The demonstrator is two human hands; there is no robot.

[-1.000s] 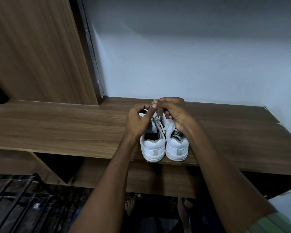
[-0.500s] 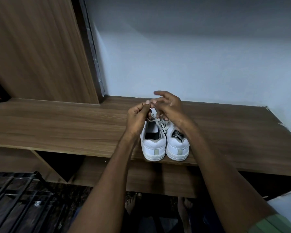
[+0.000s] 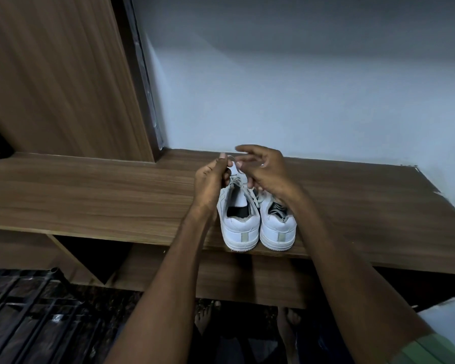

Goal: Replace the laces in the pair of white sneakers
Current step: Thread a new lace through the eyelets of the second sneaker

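Two white sneakers stand side by side on a wooden shelf (image 3: pixel 90 195), heels toward me: the left sneaker (image 3: pixel 238 222) and the right sneaker (image 3: pixel 277 227). Above the left sneaker my left hand (image 3: pixel 212 179) pinches a loop of white lace (image 3: pixel 233 164) between thumb and fingers. My right hand (image 3: pixel 263 170) is just to the right of it, fingertips on the same lace, index finger stretched out over the loop. More lace (image 3: pixel 250 191) trails down to the eyelets. Both hands hide the sneakers' toes.
The shelf runs left to right against a pale wall (image 3: pixel 300 101). A wooden cabinet panel (image 3: pixel 58 80) rises at the left. A dark metal grille (image 3: pixel 32 311) lies at the lower left. Bare feet (image 3: pixel 208 319) show on the floor below the shelf.
Both hands have lifted a little with the lace and a loop now stands between them. My right index finger has straightened out over it. The sneakers have not moved.
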